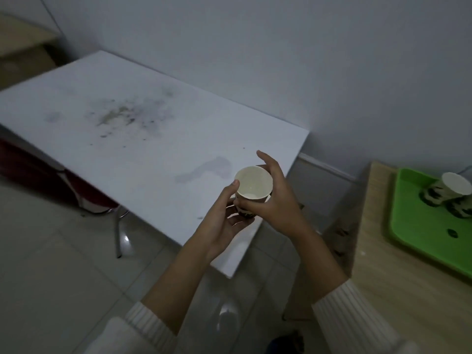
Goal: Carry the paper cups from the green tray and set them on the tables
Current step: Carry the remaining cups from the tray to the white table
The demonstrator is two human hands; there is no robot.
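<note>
A paper cup (pixel 252 183), white inside with a dark pattern outside, is upright in the air above the near right corner of the white table (pixel 132 129). My right hand (pixel 274 200) wraps its right side, thumb across the front. My left hand (pixel 224 218) cups it from below and the left, thumb on the rim. At the far right a green tray (pixel 419 226) lies on a wooden table (pixel 398 297). Stacked paper cups (pixel 449 194) lie on their side in the tray.
The white table stands against a grey wall and bears dirty smudges (pixel 122 113) and a wet mark (pixel 204 169). A red chair (pixel 84 192) is tucked under its left side. Tiled floor (pixel 63 277) lies between me and the tables.
</note>
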